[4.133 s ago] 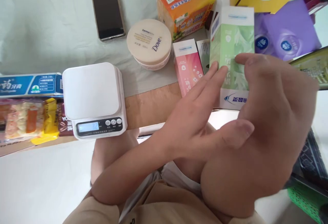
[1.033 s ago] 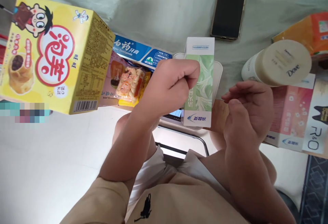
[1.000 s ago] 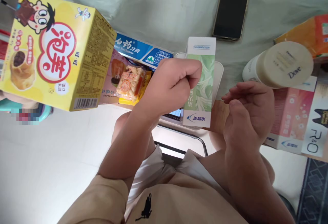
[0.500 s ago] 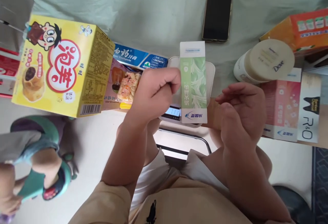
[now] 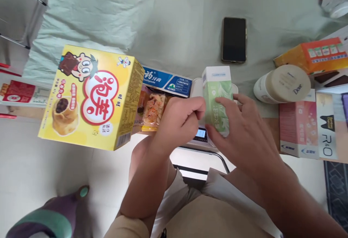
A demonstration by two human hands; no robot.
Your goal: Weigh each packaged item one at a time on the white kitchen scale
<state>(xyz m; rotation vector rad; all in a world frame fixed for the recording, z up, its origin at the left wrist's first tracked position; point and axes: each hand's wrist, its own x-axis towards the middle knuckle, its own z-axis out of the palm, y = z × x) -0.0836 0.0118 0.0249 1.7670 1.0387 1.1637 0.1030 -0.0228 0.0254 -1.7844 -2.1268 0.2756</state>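
Observation:
A green and white carton (image 5: 217,93) stands on a white kitchen scale (image 5: 196,87), whose display (image 5: 200,134) shows just below my fists. My right hand (image 5: 241,132) wraps around the carton's lower half, thumb and fingers on its sides. My left hand (image 5: 178,120) is closed in a fist right beside the carton's left edge, holding nothing that I can see. Most of the scale is hidden behind my hands and the carton.
A big yellow snack box (image 5: 92,96) stands at the left, with a blue toothpaste box (image 5: 167,82) and snack packets (image 5: 153,109) beside it. A black phone (image 5: 234,39) lies behind. A Dove jar (image 5: 285,83), pink carton (image 5: 295,127) and orange box (image 5: 312,54) sit right.
My right hand has moved left from open air and taken hold of the green carton on the scale. My left fist stayed beside it. The view tilted back.

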